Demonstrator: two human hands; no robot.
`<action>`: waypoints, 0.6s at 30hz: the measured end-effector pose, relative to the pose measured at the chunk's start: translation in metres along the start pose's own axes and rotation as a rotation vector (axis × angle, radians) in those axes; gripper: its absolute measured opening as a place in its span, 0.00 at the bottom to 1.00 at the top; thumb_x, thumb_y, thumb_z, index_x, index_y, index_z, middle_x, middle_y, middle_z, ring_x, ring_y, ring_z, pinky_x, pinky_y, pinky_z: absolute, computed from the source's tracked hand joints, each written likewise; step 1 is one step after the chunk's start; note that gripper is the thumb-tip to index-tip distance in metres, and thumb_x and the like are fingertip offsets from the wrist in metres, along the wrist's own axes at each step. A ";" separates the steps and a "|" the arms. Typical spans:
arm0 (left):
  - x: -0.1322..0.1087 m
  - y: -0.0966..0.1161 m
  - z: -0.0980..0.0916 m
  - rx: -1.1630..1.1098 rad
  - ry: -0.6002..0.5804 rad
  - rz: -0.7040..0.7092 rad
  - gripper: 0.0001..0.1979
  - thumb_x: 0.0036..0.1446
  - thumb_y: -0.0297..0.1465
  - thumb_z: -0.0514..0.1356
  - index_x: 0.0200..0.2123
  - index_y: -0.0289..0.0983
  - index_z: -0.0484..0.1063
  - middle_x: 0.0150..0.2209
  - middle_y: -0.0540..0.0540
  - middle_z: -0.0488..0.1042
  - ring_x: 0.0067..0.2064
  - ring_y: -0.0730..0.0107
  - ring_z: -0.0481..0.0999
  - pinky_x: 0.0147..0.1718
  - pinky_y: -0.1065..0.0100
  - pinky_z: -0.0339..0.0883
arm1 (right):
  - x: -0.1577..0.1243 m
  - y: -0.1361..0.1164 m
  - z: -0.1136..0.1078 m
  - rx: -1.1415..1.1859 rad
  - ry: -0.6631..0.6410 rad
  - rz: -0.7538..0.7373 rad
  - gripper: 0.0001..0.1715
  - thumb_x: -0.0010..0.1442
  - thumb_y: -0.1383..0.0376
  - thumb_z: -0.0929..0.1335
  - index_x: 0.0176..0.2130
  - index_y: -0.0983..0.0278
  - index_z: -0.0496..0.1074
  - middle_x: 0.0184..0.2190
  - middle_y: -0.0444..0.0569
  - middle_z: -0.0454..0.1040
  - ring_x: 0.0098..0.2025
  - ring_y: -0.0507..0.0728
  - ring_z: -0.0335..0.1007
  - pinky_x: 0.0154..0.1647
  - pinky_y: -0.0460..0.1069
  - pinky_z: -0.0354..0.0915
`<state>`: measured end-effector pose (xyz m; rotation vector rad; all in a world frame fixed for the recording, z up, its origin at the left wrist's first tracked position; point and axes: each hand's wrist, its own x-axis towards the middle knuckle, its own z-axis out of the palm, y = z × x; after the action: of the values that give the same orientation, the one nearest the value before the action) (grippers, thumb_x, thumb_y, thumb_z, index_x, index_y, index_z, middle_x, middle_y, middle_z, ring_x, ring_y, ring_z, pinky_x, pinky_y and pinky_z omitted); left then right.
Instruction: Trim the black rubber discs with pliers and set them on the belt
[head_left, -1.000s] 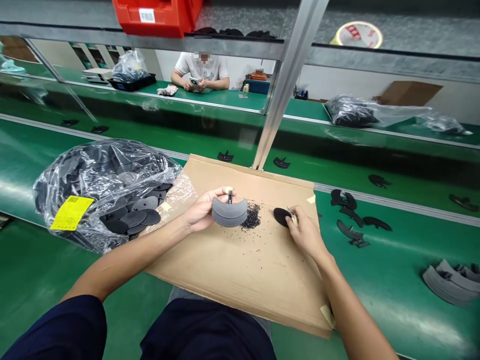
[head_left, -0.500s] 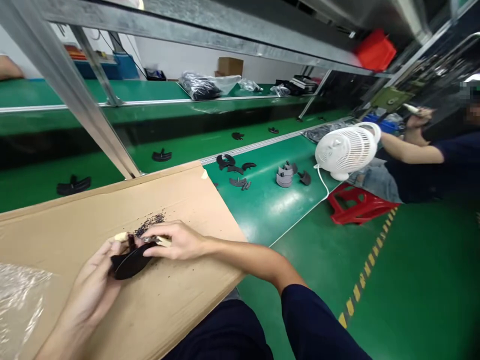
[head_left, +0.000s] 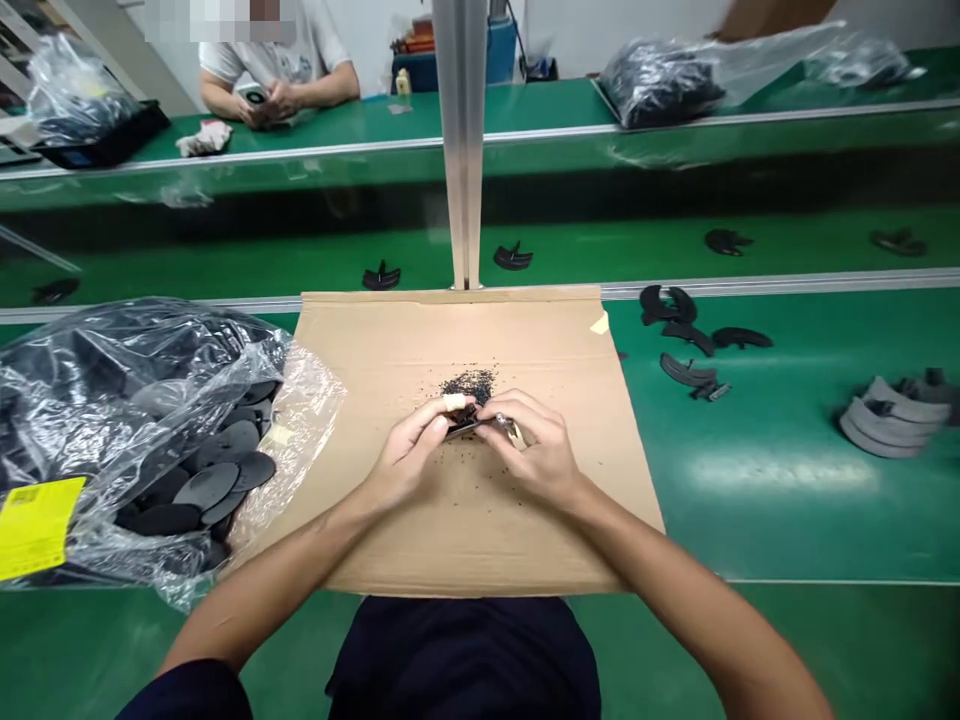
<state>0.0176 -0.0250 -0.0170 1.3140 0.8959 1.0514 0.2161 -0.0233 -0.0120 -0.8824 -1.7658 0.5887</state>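
Note:
Over a cardboard sheet (head_left: 375,340), my left hand (head_left: 411,440) is closed on a black plastic part (head_left: 463,426), which fingers partly hide. Pale tape or a finger cot wraps one of its fingertips. My right hand (head_left: 536,440) grips a small pair of cutting pliers (head_left: 512,430) with a pale handle, and its fingertips touch the part's right end. The pliers' jaws are mostly hidden. Just beyond both hands lies a pile of tiny black scraps (head_left: 469,385), with more crumbs scattered nearer me.
A clear plastic bag (head_left: 150,400) of black oval parts overlaps the cardboard's left. Curved black parts (head_left: 686,370) and stacked grey ones (head_left: 892,420) lie to the right. More sit along the green belt beyond. A metal post (head_left: 463,150) rises behind the cardboard. Across it, a person (head_left: 277,80) holds something.
My view has swung left and now faces the cardboard squarely, bringing the bag and the person opposite into sight. Both hands still hold the black part and pliers; the part appears flatter.

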 end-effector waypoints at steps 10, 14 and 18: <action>-0.004 0.001 0.004 0.093 -0.064 0.115 0.20 0.64 0.44 0.65 0.54 0.38 0.75 0.52 0.41 0.79 0.54 0.61 0.79 0.55 0.65 0.72 | -0.001 -0.007 -0.002 -0.014 0.019 -0.026 0.06 0.64 0.68 0.72 0.43 0.61 0.76 0.37 0.49 0.77 0.39 0.56 0.74 0.38 0.52 0.73; -0.005 0.002 0.007 0.185 -0.014 0.103 0.13 0.63 0.38 0.67 0.47 0.38 0.75 0.46 0.43 0.79 0.48 0.64 0.79 0.50 0.66 0.73 | -0.003 -0.010 -0.003 -0.042 -0.017 -0.044 0.05 0.65 0.68 0.72 0.43 0.60 0.75 0.37 0.49 0.76 0.38 0.56 0.73 0.38 0.53 0.72; -0.006 0.003 0.006 0.225 -0.032 0.144 0.11 0.65 0.36 0.65 0.47 0.38 0.76 0.45 0.43 0.79 0.47 0.64 0.79 0.50 0.66 0.72 | -0.004 -0.011 -0.004 -0.036 -0.058 -0.074 0.08 0.65 0.70 0.70 0.44 0.60 0.75 0.37 0.48 0.75 0.36 0.55 0.72 0.36 0.51 0.71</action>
<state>0.0209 -0.0330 -0.0140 1.5979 0.9265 1.0593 0.2174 -0.0335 -0.0048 -0.8280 -1.8584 0.5403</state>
